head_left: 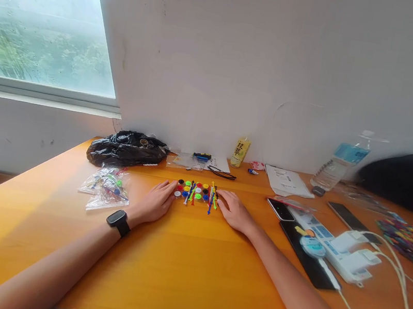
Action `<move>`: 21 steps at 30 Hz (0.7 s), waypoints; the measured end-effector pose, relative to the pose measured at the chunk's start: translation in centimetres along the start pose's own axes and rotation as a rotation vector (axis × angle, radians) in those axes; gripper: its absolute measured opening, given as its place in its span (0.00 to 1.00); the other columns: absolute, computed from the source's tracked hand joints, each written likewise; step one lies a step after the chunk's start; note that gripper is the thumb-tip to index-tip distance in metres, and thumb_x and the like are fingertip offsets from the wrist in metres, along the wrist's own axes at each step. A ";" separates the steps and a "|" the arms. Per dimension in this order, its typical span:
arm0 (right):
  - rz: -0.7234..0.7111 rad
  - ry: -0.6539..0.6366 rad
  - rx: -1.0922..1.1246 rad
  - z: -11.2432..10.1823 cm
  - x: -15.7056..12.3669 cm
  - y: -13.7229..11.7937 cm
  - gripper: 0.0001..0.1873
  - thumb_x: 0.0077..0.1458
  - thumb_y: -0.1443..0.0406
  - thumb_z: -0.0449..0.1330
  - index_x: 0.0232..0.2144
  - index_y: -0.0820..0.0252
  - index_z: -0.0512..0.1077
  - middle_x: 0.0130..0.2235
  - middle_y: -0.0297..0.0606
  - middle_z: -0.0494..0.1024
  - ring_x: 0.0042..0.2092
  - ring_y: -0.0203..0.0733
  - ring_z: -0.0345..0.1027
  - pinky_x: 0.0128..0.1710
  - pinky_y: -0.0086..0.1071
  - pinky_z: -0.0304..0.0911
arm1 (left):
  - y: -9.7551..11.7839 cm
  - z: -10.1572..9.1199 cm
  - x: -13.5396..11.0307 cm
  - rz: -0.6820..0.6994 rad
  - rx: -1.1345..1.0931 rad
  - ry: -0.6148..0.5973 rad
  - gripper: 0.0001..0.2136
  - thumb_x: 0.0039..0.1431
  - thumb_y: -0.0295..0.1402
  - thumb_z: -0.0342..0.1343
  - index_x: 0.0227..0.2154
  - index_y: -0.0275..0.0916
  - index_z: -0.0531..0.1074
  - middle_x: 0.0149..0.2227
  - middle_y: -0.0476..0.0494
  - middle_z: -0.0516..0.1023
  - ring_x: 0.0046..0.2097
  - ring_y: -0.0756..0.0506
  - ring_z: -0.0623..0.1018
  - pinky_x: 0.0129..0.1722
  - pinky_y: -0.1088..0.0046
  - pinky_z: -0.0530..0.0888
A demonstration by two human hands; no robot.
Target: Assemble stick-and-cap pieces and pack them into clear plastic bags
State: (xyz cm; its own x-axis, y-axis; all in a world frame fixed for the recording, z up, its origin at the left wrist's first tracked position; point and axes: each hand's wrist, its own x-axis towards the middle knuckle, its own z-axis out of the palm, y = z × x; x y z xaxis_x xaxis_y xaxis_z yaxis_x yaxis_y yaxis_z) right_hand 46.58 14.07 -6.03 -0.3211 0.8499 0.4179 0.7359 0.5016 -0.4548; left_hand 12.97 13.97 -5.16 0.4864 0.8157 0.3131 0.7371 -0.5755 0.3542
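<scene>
My left hand (pixel 155 201) lies flat on the orange-brown table (pixel 172 269), its fingers stretched toward the middle and a black watch (pixel 117 220) on the wrist. Opposite it, my right hand (pixel 235 212) rests palm down with extended fingers. Between them are rows of small round plastic discs (pixel 197 196) in black, green, red, yellow, white and blue. Thin coloured plastic sticks (pixel 211 199) lie beside my right fingertips, and another bunch of sticks (pixel 190 193) lies among the discs. Neither hand appears to hold anything.
Left of my left hand lie clear plastic bags (pixel 107 188) with small coloured parts. A black plastic bag (pixel 126 150), a yellow drink carton (pixel 240 152) and papers (pixel 288 182) line the back. On the right are a power strip (pixel 333 245), cables, phones and a tilted water bottle (pixel 340 165).
</scene>
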 end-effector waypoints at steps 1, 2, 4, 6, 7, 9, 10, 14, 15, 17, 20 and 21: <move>-0.001 0.012 -0.003 0.1 0.0 0.0 0.20 0.70 0.61 0.52 0.58 0.57 0.76 0.58 0.49 0.78 0.60 0.55 0.71 0.64 0.53 0.65 | -0.3 0.1 0.1 -0.010 -0.009 0.003 0.25 0.74 0.36 0.40 0.70 0.36 0.60 0.70 0.32 0.66 0.70 0.37 0.67 0.71 0.52 0.64; -0.004 0.023 -0.009 0.2 0.1 -0.1 0.19 0.70 0.62 0.51 0.57 0.57 0.76 0.57 0.48 0.79 0.59 0.55 0.71 0.64 0.53 0.65 | -0.6 0.2 0.3 -0.027 -0.021 0.011 0.27 0.74 0.35 0.39 0.71 0.34 0.58 0.72 0.31 0.64 0.72 0.37 0.65 0.72 0.53 0.62; -0.007 0.041 -0.023 0.3 0.1 -0.4 0.19 0.71 0.63 0.50 0.54 0.58 0.78 0.55 0.48 0.80 0.58 0.54 0.72 0.63 0.52 0.66 | -1.2 0.3 1.0 -0.058 -0.043 0.035 0.28 0.72 0.33 0.38 0.73 0.31 0.56 0.73 0.32 0.61 0.73 0.38 0.63 0.73 0.55 0.61; 0.001 0.050 -0.028 0.3 0.2 -0.7 0.19 0.71 0.63 0.50 0.53 0.58 0.79 0.54 0.48 0.81 0.57 0.55 0.72 0.62 0.51 0.66 | -1.6 0.4 1.8 -0.040 -0.052 0.047 0.29 0.70 0.30 0.39 0.72 0.32 0.57 0.73 0.34 0.61 0.74 0.39 0.62 0.73 0.56 0.61; 0.011 0.054 -0.025 0.3 0.2 -0.8 0.19 0.71 0.62 0.50 0.52 0.58 0.79 0.54 0.48 0.81 0.57 0.55 0.73 0.62 0.51 0.66 | -1.7 0.4 2.2 -0.011 -0.052 0.045 0.30 0.69 0.29 0.40 0.72 0.33 0.59 0.73 0.36 0.62 0.73 0.39 0.63 0.73 0.56 0.62; 0.031 0.059 -0.016 0.2 0.3 -0.8 0.20 0.71 0.62 0.50 0.51 0.58 0.80 0.53 0.48 0.81 0.57 0.55 0.73 0.62 0.51 0.66 | -1.8 0.4 2.8 0.039 -0.049 0.035 0.29 0.67 0.28 0.42 0.70 0.36 0.64 0.72 0.37 0.64 0.72 0.39 0.65 0.72 0.56 0.64; 0.037 0.061 -0.009 0.2 0.3 -0.8 0.20 0.71 0.62 0.50 0.51 0.58 0.80 0.54 0.48 0.81 0.57 0.55 0.73 0.62 0.51 0.66 | -1.9 0.4 3.0 0.047 -0.046 0.035 0.28 0.66 0.27 0.43 0.69 0.37 0.66 0.71 0.38 0.65 0.72 0.39 0.66 0.72 0.56 0.65; 0.036 0.054 0.029 0.1 0.3 -0.4 0.20 0.70 0.63 0.51 0.54 0.58 0.79 0.56 0.48 0.80 0.60 0.54 0.72 0.64 0.49 0.65 | -1.9 0.5 3.0 -0.036 -0.040 0.101 0.24 0.68 0.29 0.44 0.63 0.34 0.72 0.66 0.34 0.72 0.68 0.38 0.71 0.69 0.57 0.68; 0.041 0.049 0.035 0.1 0.3 -0.2 0.20 0.70 0.63 0.51 0.54 0.58 0.80 0.57 0.48 0.80 0.60 0.54 0.72 0.64 0.50 0.65 | -1.9 0.5 2.9 -0.054 -0.047 0.120 0.23 0.68 0.30 0.44 0.62 0.34 0.73 0.64 0.34 0.74 0.66 0.38 0.73 0.68 0.57 0.69; 0.057 0.034 0.038 0.1 0.2 0.0 0.20 0.70 0.63 0.52 0.54 0.58 0.80 0.58 0.49 0.79 0.62 0.55 0.71 0.65 0.51 0.65 | -1.8 0.4 2.9 -0.056 -0.062 0.142 0.21 0.69 0.31 0.44 0.59 0.35 0.75 0.60 0.34 0.78 0.62 0.38 0.77 0.66 0.57 0.72; 0.078 0.019 0.035 0.0 0.2 0.1 0.20 0.70 0.63 0.52 0.54 0.59 0.81 0.59 0.50 0.79 0.63 0.56 0.70 0.65 0.52 0.65 | -1.8 0.2 3.0 -0.034 -0.066 0.170 0.17 0.68 0.31 0.47 0.50 0.38 0.79 0.51 0.37 0.83 0.52 0.38 0.81 0.59 0.58 0.76; 0.082 0.017 0.035 0.0 0.2 0.1 0.20 0.69 0.63 0.52 0.54 0.59 0.81 0.59 0.50 0.79 0.63 0.56 0.70 0.66 0.53 0.65 | -1.8 0.2 3.0 -0.039 -0.062 0.186 0.15 0.68 0.31 0.48 0.47 0.39 0.80 0.48 0.37 0.84 0.50 0.38 0.82 0.56 0.58 0.77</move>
State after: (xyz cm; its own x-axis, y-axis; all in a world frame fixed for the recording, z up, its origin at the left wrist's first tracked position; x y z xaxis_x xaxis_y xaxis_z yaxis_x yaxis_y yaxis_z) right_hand 46.56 14.31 -5.94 -0.2496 0.8857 0.3913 0.7378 0.4357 -0.5156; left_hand 13.17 17.50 -5.00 0.3588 0.8161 0.4531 0.7209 -0.5506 0.4208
